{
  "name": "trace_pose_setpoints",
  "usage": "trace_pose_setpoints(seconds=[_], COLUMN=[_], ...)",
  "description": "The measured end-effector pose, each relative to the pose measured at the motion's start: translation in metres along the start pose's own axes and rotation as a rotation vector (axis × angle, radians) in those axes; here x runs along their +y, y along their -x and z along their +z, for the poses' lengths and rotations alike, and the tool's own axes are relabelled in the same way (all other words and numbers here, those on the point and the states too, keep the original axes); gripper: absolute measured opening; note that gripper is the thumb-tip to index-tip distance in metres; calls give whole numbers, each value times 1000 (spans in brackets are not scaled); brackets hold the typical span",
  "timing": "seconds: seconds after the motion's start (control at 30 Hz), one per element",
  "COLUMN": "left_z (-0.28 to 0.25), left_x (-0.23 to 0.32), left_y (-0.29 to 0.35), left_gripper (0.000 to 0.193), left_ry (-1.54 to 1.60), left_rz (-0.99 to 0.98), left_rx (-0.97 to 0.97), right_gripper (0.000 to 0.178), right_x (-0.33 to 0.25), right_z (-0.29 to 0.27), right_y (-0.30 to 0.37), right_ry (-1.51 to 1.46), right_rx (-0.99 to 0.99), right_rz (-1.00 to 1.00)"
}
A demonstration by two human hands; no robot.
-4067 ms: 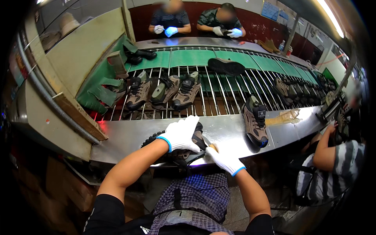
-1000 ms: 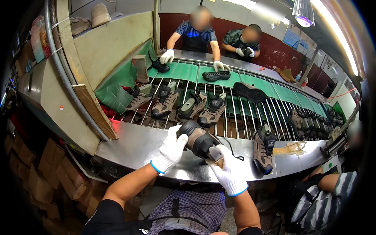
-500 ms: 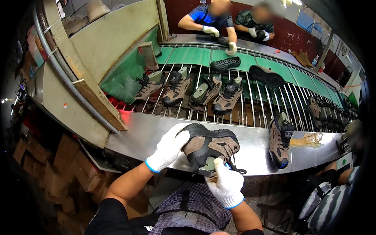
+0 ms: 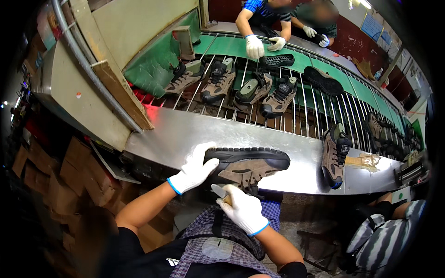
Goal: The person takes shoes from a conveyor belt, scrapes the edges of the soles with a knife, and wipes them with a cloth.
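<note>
A brown and black lace-up shoe [image 4: 248, 172] is tipped on its side over the metal ledge, its lugged sole turned away from me and its dark laces hanging on my side. My left hand [image 4: 197, 169], in a white knit glove, is closed round the shoe's left end. Just below the shoe, my gloved right hand [image 4: 243, 210] is wrapped round a short knife [image 4: 219, 190]. Its grey blade points up and left toward the shoe, and a bit of yellowish handle shows between the fingers. Whether the blade touches the shoe I cannot tell.
Several similar shoes [image 4: 219, 83] stand on the metal-rod rack beyond the ledge [image 4: 167, 134]. One more shoe [image 4: 334, 155] rests at the ledge's right. A black sole [image 4: 276, 60] lies near the green strip [image 4: 236, 46], where two co-workers handle things. Cardboard [image 4: 83, 171] is piled lower left.
The shoe has been turned, and its length now runs left to right with the sole facing away. My right hand has drawn down and left from the shoe's opening, bringing the blade into view.
</note>
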State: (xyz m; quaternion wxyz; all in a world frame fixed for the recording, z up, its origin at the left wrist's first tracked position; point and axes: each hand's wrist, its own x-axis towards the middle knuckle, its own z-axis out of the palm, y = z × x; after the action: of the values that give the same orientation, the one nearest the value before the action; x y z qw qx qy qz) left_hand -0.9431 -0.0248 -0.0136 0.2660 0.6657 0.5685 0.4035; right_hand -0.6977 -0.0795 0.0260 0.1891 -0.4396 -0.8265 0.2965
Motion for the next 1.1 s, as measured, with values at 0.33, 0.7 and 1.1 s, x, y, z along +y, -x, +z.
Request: trace_pose_setpoints(seconds=[0.33, 0.7, 1.1], left_z=[-30, -19, -14], left_x=[73, 52, 26], left_y=[-68, -76, -62], left_gripper=[103, 97, 62], left_ry=[-423, -293, -329], left_rz=[161, 141, 378], left_rx=[-635, -620, -428], right_gripper=[35, 45, 46], right_x=[17, -8, -25], right_z=[-147, -104, -74], right_y=[-43, -103, -104], right_ry=[527, 240, 243], right_rx=[-232, -468, -434], right_rz=[27, 253, 54])
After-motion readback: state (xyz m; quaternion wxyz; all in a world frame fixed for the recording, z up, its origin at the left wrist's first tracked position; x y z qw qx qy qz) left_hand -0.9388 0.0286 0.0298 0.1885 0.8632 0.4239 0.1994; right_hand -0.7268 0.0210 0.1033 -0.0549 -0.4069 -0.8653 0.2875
